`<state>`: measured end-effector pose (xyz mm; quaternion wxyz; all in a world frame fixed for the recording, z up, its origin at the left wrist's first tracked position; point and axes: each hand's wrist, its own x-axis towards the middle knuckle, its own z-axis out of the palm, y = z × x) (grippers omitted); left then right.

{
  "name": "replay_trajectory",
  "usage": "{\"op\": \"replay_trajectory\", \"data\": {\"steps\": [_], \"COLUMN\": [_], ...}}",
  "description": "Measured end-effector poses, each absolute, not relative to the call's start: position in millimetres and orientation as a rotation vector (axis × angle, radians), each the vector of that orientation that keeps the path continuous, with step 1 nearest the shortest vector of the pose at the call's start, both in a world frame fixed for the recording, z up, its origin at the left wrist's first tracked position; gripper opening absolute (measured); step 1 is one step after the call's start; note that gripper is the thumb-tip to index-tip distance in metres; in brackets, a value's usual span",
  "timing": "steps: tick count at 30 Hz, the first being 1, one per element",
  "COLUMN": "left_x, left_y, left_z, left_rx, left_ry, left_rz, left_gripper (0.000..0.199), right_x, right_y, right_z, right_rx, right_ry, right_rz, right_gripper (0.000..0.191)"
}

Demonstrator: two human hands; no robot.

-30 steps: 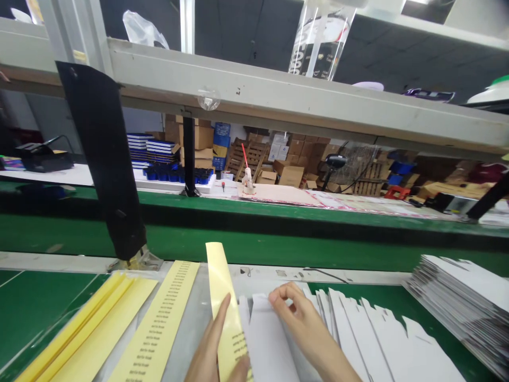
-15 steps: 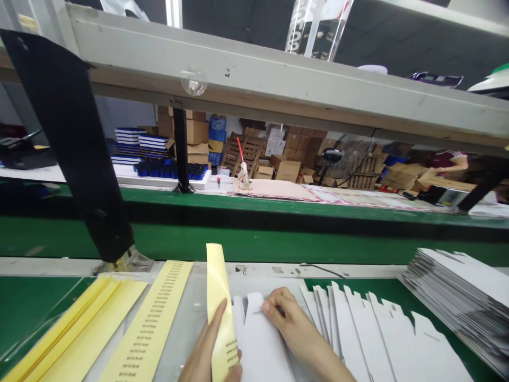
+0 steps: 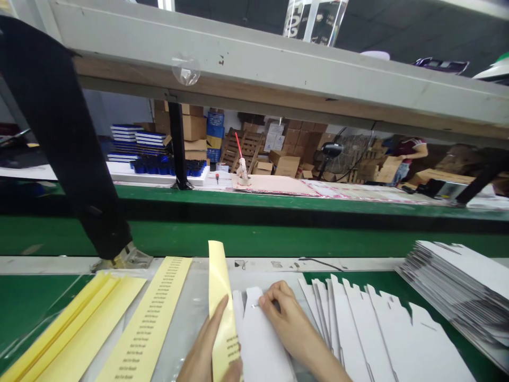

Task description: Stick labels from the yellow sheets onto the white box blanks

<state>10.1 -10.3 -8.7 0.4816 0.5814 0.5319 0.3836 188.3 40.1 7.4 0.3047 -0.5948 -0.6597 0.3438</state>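
My left hand (image 3: 207, 345) grips a yellow strip of printed labels (image 3: 218, 302), fingers on one side and thumb near its lower end. The strip stands up and curves, with small dark text near its bottom. Right beside it lies a white folded-flat carton (image 3: 262, 339), its notched flap pointing away from me. My right hand (image 3: 284, 313) is closed, thumb and forefinger pinched together at the top right of that flap. Whatever is between those fingertips is too small to make out. A small dark mark shows on the flap by them.
To the left lie another label strip (image 3: 147, 318) and folded yellow sheets (image 3: 79, 329). Fanned white flat cartons (image 3: 382, 329) lie at right, with a taller carton stack (image 3: 457, 286) beyond. A black post (image 3: 75, 148) and a shelf beam (image 3: 258, 53) stand ahead. A person (image 3: 411, 154) is in the background.
My right hand has shifted slightly left and up along the flap's top edge. The left hand still holds the label strip. The camera view has tilted slightly.
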Motion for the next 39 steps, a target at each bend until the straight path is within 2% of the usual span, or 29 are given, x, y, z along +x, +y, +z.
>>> {"op": "replay_trajectory", "data": {"steps": [12,15,20,25,31,36,39], "left_x": [8,7,7,7,0,-1,0], "left_y": [-10,-8,-9,-10,-10,-13,-15], "left_z": [-10,-4,-4,-4,19,33,32], "left_rx": [1.509,1.538,1.603,1.563,1.009,0.861,0.833], "left_ry": [1.354,1.362,1.353,1.327,0.826,0.716,0.721], "left_rz": [0.948,0.879,0.817,0.888,1.016,1.091,1.126], "left_gripper": [0.069,0.072,0.072,0.074,0.08,0.081,0.083], "right_x": [185,190,188,189,202,203,210], "right_y": [37,37,36,36,22,18,17], "right_z": [8,9,11,13,21,4,12], "right_rx": [-1.653,-1.729,-1.822,-1.74,-1.905,-1.784,-1.633], "right_ry": [-1.836,-1.788,-1.729,-1.827,-1.812,-1.636,-1.423], "right_rz": [0.723,0.708,0.755,0.845,0.945,0.995,1.122], "right_gripper": [0.016,0.007,0.029,0.016,0.047,0.028,0.034]}}
